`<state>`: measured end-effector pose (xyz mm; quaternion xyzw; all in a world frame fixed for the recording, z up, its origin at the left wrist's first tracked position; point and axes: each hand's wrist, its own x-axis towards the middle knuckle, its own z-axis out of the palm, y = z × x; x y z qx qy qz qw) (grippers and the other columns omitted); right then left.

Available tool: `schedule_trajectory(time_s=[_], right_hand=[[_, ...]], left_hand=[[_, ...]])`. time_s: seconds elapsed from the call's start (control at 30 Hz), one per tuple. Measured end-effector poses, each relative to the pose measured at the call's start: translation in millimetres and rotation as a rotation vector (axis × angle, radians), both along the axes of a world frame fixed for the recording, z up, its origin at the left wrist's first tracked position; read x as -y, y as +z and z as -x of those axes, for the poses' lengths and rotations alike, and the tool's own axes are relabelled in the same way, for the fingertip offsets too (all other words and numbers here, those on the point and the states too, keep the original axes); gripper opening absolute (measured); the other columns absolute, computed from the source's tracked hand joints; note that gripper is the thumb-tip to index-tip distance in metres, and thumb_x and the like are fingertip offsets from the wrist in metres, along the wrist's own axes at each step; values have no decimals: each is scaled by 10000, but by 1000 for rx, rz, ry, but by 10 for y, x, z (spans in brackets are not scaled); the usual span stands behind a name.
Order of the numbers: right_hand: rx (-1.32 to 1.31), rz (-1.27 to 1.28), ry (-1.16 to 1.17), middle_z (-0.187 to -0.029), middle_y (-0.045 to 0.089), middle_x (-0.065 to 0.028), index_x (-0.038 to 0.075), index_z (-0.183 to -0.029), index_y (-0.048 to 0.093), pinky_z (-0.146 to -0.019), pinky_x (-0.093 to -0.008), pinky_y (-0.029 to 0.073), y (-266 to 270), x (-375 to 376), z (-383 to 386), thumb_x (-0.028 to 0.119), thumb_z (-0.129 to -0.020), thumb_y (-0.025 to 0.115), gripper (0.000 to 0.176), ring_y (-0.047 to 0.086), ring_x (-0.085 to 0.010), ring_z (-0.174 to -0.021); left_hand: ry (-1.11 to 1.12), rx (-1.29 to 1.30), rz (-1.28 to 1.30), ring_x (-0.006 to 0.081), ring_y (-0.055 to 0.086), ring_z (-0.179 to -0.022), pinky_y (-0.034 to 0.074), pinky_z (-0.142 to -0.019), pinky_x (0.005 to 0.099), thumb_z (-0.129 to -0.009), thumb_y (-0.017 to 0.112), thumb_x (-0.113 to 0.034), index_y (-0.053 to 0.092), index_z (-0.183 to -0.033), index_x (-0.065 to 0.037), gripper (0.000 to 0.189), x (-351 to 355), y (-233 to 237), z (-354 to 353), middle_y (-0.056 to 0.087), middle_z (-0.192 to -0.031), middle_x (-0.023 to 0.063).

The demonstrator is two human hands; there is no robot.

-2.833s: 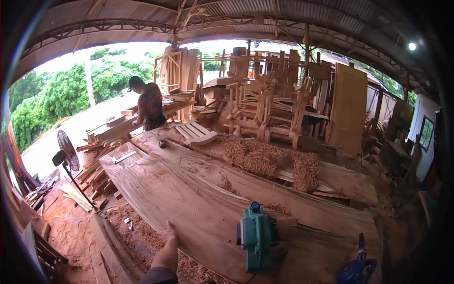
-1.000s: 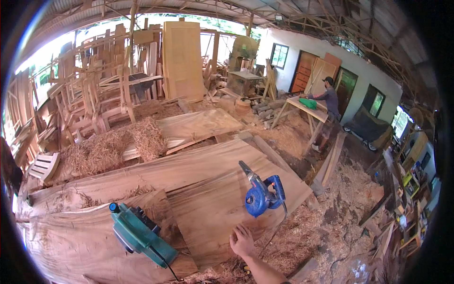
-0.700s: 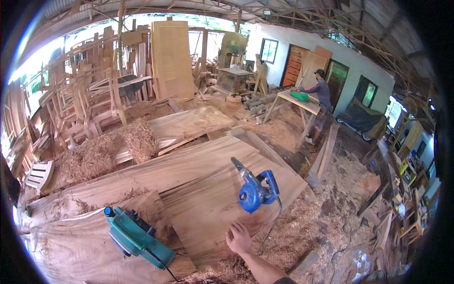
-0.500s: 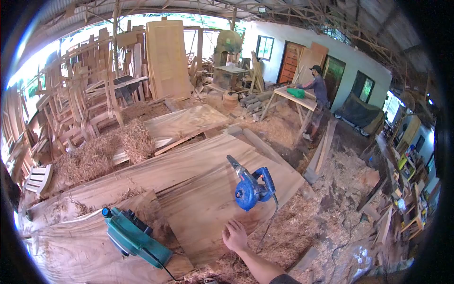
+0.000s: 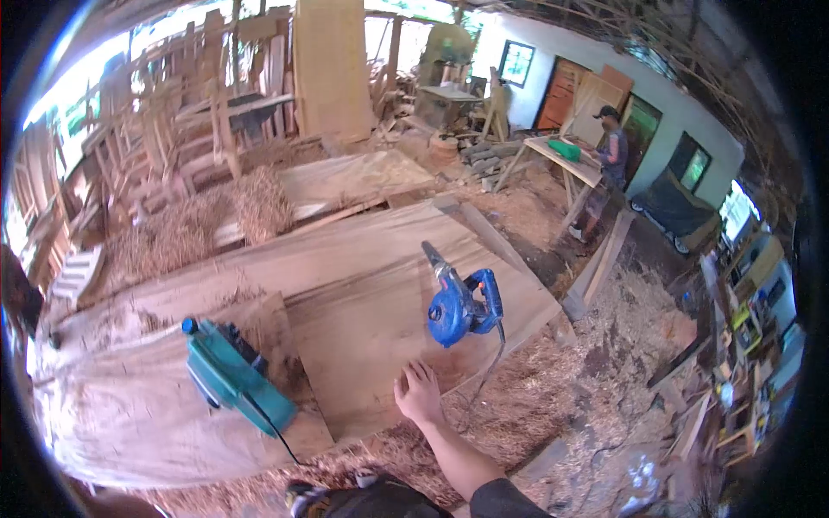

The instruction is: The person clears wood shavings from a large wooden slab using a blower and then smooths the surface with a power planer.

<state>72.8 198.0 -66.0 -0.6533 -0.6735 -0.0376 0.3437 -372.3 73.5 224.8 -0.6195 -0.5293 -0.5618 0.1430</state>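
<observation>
My right hand is open, palm down over the wide wooden slab, its fingers slightly apart and holding nothing. Whether the fingertips touch the wood is hard to tell. Just beyond them a blue electric blower rests on the slab, its nozzle pointing away and its cord trailing toward me. To the left, a green electric planer lies on another slab, with a black cord running off its near end. My left hand cannot be made out in the picture.
Shavings cover the ground at the right and form a heap behind the slabs. A co-worker stands at a wooden table bearing something green. Planks lean at the back left. A dark shape shows at the left edge.
My view has tilted downward, bringing my legs and feet in at the bottom. My right hand has shifted slightly left across the slab. The blower and planer appear to stay put.
</observation>
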Motion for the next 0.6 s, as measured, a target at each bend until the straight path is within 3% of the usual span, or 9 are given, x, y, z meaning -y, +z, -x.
schedule_trajectory(time_s=[0.13, 0.23, 0.6], right_hand=[[31, -29, -9, -1288, 637, -211, 3, -1179, 660, -1098, -497, 425, -91, 0, -17, 250, -873, 700, 395, 553, -392, -1264], [3, -50, 12, -1255, 647, -213, -6, -1149, 662, -1068, -504, 445, -37, 14, 24, 225, -865, 710, 369, 565, -395, -1240], [5, -31, -6, -1283, 649, -193, 32, -1172, 672, -1084, -502, 446, -64, 30, -2, 237, -864, 710, 372, 565, -392, -1247]], left_hand=[[-485, -240, -8, 299, 648, -1106, 522, -1009, 415, -1039, 541, -448, 627, -1276, 69, 576, -58, 124, -1005, 685, -1222, 208], [-693, -315, 0, 300, 643, -1115, 515, -1015, 417, -1040, 534, -441, 624, -1279, 69, 570, -121, 114, -1496, 682, -1227, 207], [-769, -381, 28, 304, 625, -1148, 490, -1039, 427, -1047, 508, -416, 613, -1291, 67, 551, -186, 20, -1868, 673, -1243, 204]])
